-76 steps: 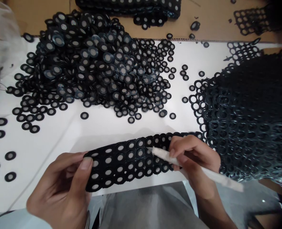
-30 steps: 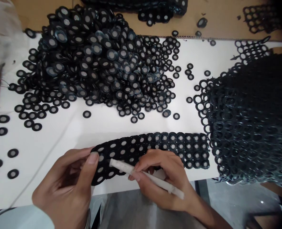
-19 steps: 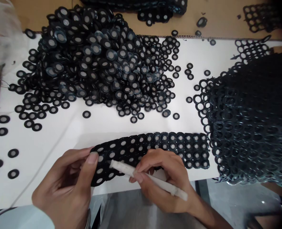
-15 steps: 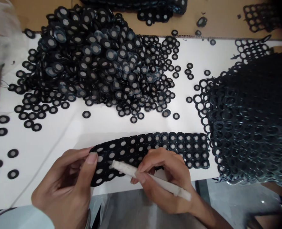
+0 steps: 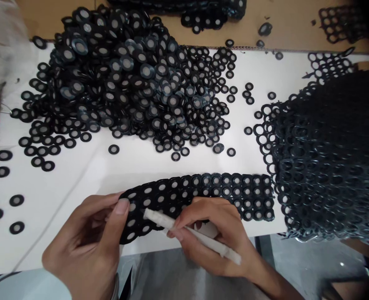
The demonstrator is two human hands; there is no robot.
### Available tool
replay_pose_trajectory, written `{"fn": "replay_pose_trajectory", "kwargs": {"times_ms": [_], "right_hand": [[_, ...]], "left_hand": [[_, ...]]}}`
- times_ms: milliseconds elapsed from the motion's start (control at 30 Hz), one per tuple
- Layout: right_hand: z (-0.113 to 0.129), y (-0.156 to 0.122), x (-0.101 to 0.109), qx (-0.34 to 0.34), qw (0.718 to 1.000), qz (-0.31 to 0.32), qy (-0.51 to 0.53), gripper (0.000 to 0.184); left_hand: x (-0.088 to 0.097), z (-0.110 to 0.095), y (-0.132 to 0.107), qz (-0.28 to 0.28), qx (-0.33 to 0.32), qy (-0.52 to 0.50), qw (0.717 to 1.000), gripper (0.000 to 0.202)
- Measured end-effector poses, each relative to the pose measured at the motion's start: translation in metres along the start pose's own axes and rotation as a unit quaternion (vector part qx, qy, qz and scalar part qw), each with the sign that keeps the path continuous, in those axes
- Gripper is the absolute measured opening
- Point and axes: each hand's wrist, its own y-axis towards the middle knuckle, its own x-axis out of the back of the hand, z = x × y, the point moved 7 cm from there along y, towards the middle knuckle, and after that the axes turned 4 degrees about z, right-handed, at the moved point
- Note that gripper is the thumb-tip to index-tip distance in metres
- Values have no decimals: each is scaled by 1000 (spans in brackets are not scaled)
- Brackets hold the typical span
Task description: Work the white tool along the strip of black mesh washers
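A black rubber sheet of joined round washers with pale mesh centres lies along the front of the white table, its left end lifted. My left hand grips that end, thumb on top and fingers beneath. Between thumb and fingers of my right hand is a white stick-like tool, held like a pen. Its tip meets or hovers just over the sheet near the left end; I cannot tell which. Part of the sheet is hidden behind my right hand.
A big heap of loose black washers with mesh centres covers the back left. At right stands a tall stack of black perforated sheets. Single washers lie scattered at left. Brown cardboard runs along the back, and a clear plastic bag sits upper left.
My right hand and the white tool have shifted slightly left, the tip still by the same part of the sheet. My left hand keeps its grip.
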Motion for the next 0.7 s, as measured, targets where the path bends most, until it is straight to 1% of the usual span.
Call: {"fn": "replay_pose_trajectory", "kwargs": {"times_ms": [67, 167, 333, 500, 700], "right_hand": [[0, 1, -1, 0, 1000, 6, 3, 18], [1, 1, 0, 10, 1000, -3, 28, 19], [0, 0, 2, 15, 998, -25, 60, 24], [1, 1, 2, 15, 998, -17, 56, 22], [1, 3, 1, 17, 999, -11, 43, 19]], "left_hand": [[1, 1, 0, -5, 3, 9, 1000, 16], [2, 2, 0, -14, 1, 26, 1000, 19], [2, 4, 0, -21, -3, 8, 1000, 20], [4, 2, -1, -40, -11, 15, 999, 23], [2, 1, 0, -30, -14, 7, 999, 24]]}}
